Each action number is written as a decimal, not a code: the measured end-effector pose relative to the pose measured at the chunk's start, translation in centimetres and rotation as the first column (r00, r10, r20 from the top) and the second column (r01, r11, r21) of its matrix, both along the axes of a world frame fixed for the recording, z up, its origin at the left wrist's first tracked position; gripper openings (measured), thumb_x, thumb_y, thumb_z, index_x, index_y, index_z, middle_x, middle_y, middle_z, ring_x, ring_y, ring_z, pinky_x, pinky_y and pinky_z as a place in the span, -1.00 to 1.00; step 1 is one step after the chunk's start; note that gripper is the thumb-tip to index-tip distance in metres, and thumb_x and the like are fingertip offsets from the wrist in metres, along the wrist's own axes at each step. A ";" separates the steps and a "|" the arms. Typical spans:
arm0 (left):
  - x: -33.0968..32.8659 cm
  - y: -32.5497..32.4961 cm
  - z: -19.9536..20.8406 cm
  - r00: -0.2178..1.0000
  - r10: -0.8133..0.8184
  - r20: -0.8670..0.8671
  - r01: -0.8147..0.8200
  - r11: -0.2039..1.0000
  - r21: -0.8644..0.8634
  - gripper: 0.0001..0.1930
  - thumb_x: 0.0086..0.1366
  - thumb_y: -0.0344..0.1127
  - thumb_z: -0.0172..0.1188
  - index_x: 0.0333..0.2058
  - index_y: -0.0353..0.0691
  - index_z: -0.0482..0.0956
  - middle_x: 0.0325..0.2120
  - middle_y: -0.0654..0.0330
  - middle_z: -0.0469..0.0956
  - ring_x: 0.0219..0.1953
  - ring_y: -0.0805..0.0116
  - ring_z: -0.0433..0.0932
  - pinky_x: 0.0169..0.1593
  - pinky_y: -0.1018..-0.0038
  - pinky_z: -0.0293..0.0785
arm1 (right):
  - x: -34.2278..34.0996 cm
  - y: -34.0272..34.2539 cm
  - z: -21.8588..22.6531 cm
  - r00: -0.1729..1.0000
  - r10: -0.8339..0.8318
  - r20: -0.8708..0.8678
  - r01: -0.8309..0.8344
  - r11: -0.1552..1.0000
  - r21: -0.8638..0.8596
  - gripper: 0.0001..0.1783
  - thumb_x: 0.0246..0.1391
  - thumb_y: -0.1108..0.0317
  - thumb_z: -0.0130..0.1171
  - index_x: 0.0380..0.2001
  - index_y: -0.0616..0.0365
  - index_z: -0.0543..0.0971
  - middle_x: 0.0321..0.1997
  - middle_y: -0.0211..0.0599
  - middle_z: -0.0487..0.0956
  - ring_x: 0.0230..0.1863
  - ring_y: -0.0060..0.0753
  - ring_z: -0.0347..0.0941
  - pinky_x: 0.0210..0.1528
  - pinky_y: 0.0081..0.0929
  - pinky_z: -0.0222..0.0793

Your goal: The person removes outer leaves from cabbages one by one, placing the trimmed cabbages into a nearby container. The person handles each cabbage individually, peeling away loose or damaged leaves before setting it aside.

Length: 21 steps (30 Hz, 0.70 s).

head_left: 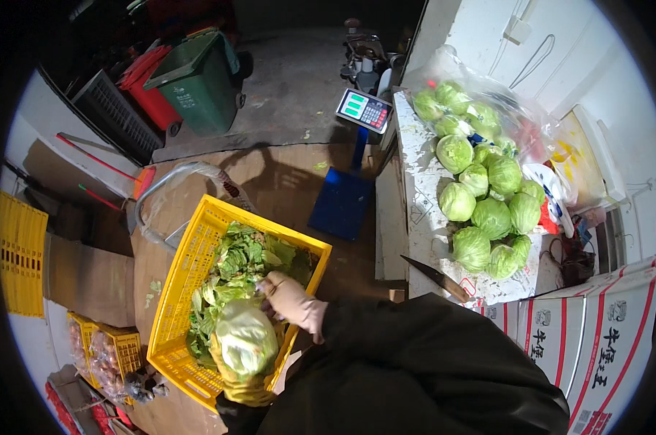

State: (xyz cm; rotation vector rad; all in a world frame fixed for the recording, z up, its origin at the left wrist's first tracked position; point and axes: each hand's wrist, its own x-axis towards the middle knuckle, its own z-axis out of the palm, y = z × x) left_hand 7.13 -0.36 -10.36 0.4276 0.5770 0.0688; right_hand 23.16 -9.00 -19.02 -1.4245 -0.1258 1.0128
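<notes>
A pale, round head of iceberg lettuce (247, 339) rests in my left hand (242, 391), which wears a yellow glove and cups it from below and the side. My right hand (291, 299), in a light-coloured glove, reaches across to the upper right of that head. Its fingers are curled together; whatever they pinch is too small or hidden to make out. Both hands are over a yellow plastic crate (170, 319) with slotted walls. Loose green leaves (235, 254), some browned, lie in a heap inside it.
Several lettuce heads (491, 219) cover the white table at right, some under clear plastic. A knife (438, 278) lies near its front edge. Beyond the crate stands a blue platform scale (342, 203). Green bin (201, 87), red bin (148, 87) and stacked cartons (560, 333) stand around.
</notes>
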 end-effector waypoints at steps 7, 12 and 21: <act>4.4 -4.3 3.7 0.918 0.397 0.018 -0.395 0.907 0.144 -0.54 0.31 0.06 0.07 0.01 -0.15 0.48 -0.18 0.20 0.58 -0.15 0.25 0.57 -0.11 0.35 0.51 | 7.5 -4.9 11.5 0.838 0.200 -0.508 0.158 0.803 0.575 -0.89 0.30 0.30 0.08 -0.26 0.09 0.49 -0.46 -0.37 0.48 -0.62 -0.63 0.27 -0.70 -0.63 0.12; 0.9 -4.3 3.1 0.900 0.404 0.166 -0.372 0.908 -0.191 -0.16 0.21 0.35 -0.13 0.26 -0.21 0.27 0.16 -0.12 0.37 0.04 -0.23 0.45 0.05 0.04 0.48 | 8.2 -0.2 11.5 0.661 0.220 0.717 -0.436 0.891 0.129 -0.65 0.22 0.33 0.15 0.07 0.09 0.49 0.02 -0.08 0.58 -0.11 -0.17 0.56 -0.11 -0.37 0.51; -2.3 -2.9 2.7 0.749 0.589 0.303 -0.581 0.804 -0.126 -0.52 0.40 -0.01 -0.09 0.10 -0.26 0.39 -0.06 -0.02 0.47 -0.06 0.14 0.50 0.04 0.27 0.53 | 1.3 3.5 15.6 0.441 0.142 0.886 -0.795 0.519 0.312 -0.78 0.22 0.33 0.19 -0.09 0.11 0.56 -0.17 -0.31 0.63 -0.26 -0.45 0.49 -0.20 -0.47 0.48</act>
